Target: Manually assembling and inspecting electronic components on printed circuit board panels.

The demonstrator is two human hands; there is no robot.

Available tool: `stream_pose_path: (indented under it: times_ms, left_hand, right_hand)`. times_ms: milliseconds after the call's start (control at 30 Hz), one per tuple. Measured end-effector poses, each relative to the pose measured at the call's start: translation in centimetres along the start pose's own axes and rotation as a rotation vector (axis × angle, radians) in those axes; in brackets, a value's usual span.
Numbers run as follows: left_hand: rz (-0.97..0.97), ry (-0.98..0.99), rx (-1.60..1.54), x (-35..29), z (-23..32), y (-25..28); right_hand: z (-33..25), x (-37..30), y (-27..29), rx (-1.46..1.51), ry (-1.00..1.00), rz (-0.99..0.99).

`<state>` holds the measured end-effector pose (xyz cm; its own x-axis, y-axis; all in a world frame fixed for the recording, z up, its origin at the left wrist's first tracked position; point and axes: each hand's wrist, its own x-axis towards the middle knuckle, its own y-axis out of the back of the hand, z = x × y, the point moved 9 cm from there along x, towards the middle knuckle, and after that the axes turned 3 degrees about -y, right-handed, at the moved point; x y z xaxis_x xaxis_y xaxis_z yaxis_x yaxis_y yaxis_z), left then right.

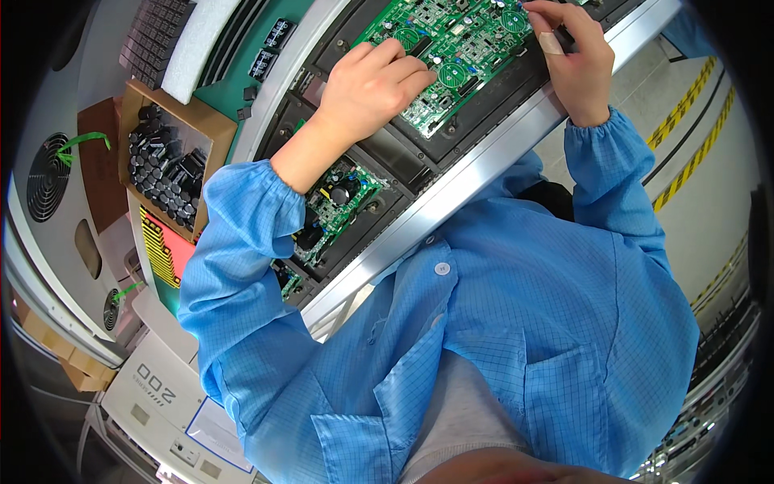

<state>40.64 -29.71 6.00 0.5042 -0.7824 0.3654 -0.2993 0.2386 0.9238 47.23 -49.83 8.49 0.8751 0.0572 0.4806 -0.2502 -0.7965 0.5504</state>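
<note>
A large green circuit board (463, 48), crowded with small components, lies in a dark carrier tray (516, 81) at the top of the view. My left hand (371, 89) rests over its left part, fingers curled down; whatever they may grip is hidden under the hand. At the board's right side my right hand (576, 60) has its fingertips pinched together close to the board's surface. Anything between those tips is too small to make out. A tan wrap covers part of one right finger. Beside my left forearm, a smaller populated board (343, 202) sits in the same carrier.
A silver rail (451, 194) runs between the carrier and my body. To the left stands a cardboard box (218, 133) full of black cylindrical capacitors (161, 173). More black parts (270, 50) lie on the green surface, near white foam (197, 48). Yellow-black tape (685, 105) marks the floor at right.
</note>
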Motion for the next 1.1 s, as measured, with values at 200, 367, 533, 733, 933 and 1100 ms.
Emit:
stream_pose_path:
  times_ms: [200,367,533,733,933,1100]
  left_hand:
    - [-0.017,0.004,0.000,0.2,0.0,0.1]
    - [0.005,0.019,-0.029,-0.3,-0.2,0.2]
    - [0.022,0.017,-0.043,-0.7,-0.1,0.2]
    - [0.021,0.015,-0.039,-0.6,0.0,0.1]
    - [0.014,0.036,0.005,0.0,-0.3,0.5]
    - [-0.074,-0.038,0.030,0.0,0.2,0.8]
  right_hand:
    - [-0.1,0.1,0.2,0.043,-0.009,0.008]
    - [-0.1,0.2,0.1,0.062,-0.006,0.006]
    - [-0.1,0.0,0.0,0.061,-0.009,-0.001]
    - [-0.3,0.0,0.2,0.073,0.017,0.006]
    - [0.5,0.3,-0.3,0.085,-0.011,-0.043]
    - [1.5,-0.6,-0.9,0.154,0.046,-0.022]
